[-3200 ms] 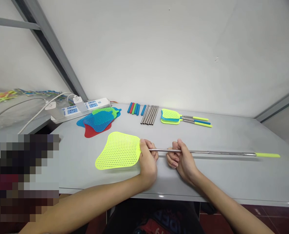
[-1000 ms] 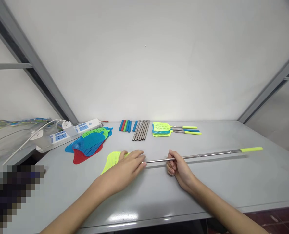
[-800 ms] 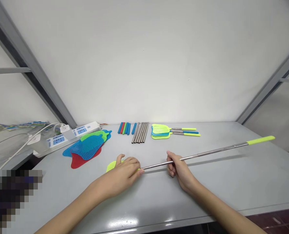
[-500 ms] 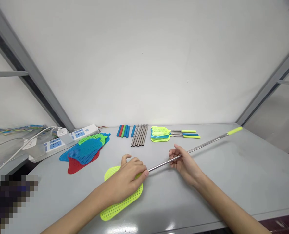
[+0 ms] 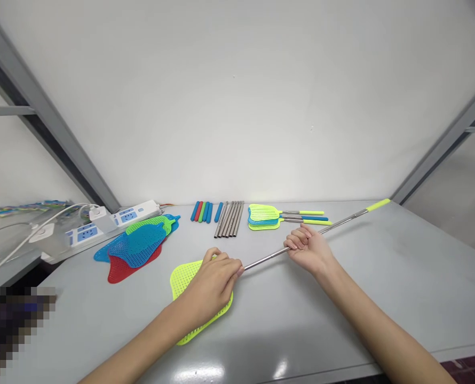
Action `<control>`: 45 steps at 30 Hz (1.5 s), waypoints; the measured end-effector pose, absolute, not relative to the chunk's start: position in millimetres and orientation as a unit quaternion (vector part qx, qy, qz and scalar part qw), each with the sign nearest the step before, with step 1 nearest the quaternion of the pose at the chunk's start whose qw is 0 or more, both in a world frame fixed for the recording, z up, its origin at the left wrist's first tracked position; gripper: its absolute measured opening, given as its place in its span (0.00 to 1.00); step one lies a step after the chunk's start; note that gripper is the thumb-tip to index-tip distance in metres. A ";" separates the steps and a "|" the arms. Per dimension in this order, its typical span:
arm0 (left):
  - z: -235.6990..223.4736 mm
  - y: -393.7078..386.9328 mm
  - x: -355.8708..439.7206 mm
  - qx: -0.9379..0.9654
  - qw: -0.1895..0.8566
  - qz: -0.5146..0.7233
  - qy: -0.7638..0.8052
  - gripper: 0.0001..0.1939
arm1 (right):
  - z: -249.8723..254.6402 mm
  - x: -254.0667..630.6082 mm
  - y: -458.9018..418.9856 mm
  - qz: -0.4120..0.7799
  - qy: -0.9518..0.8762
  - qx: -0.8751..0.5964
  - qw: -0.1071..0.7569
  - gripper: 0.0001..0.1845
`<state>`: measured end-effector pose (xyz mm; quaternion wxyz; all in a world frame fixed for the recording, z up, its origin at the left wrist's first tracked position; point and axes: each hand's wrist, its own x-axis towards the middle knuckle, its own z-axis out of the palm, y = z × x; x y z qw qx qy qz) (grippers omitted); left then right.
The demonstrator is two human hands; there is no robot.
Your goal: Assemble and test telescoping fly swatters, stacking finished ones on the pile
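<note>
A yellow-green fly swatter (image 5: 183, 278) with a long telescopic metal rod slants across the desk from lower left to upper right. My left hand (image 5: 217, 280) is closed around the neck where the perforated head meets the rod, and it covers part of the head. Farther along, my right hand (image 5: 307, 248) has its fingers curled over the rod, palm turned up. The yellow handle grip (image 5: 378, 205) points to the far right end of the desk. Behind my right hand lie several finished swatters (image 5: 263, 216) in a stack, with yellow and blue handles.
Metal rods (image 5: 229, 220) lie side by side near the wall, with red, green and blue handle grips (image 5: 205, 212) left of them. Loose swatter heads (image 5: 135, 245) overlap at the left beside a white power strip (image 5: 113, 221) with cables. The grey desk (image 5: 301, 330) meets the wall behind.
The swatter has swung from nearly level to a slant, its handle end now farther back. My left hand has turned over at the neck; my right hand has turned palm-up on the rod.
</note>
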<state>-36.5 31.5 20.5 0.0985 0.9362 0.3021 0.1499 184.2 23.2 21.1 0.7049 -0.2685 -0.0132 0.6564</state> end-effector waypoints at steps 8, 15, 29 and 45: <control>12.1 25.7 -40.2 0.933 0.134 0.128 0.309 0.14 | -1.5 168.9 6.0 0.618 0.025 -0.250 0.745 0.19; 7.9 26.6 -43.0 0.919 0.176 0.115 0.334 0.15 | -3.4 161.4 3.5 0.612 0.002 -0.228 0.757 0.20; 6.7 22.7 -38.0 0.908 0.215 0.116 0.341 0.16 | -4.8 151.5 -3.3 0.617 -0.031 -0.194 0.762 0.22; 5.0 20.5 -35.6 0.913 0.193 0.128 0.336 0.15 | -11.0 142.5 -4.2 0.625 -0.059 -0.204 0.751 0.22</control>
